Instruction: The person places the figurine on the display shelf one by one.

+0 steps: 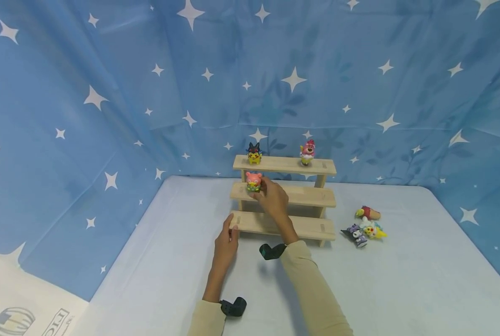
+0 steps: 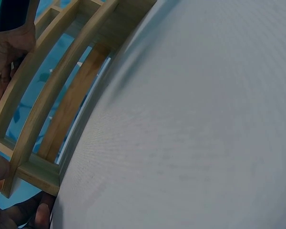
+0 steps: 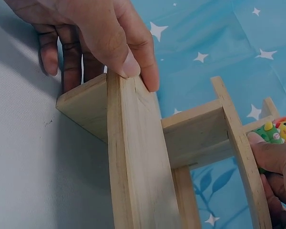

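A three-tier wooden display shelf point(image 1: 300, 226) stands on the white table. My left hand point(image 1: 225, 245) grips the left end of its lowest board; in the right wrist view the thumb of that left hand point(image 3: 102, 36) lies on the board's edge. Over the left end of the middle board, my right hand point(image 1: 275, 200) pinches a pink figurine point(image 1: 253, 179) with a yellow and green lower part. A dark-eared yellow figurine point(image 1: 254, 154) sits on the top board's left, and a pink bear figurine point(image 1: 307, 153) stands towards its right.
Right of the shelf, a purple-and-white figurine point(image 1: 356, 234), a white-and-yellow figurine point(image 1: 371, 228) and a red-and-tan figurine point(image 1: 368, 213) lie close together on the table point(image 1: 418, 280). A blue star-patterned curtain point(image 1: 216, 93) hangs close behind the shelf.
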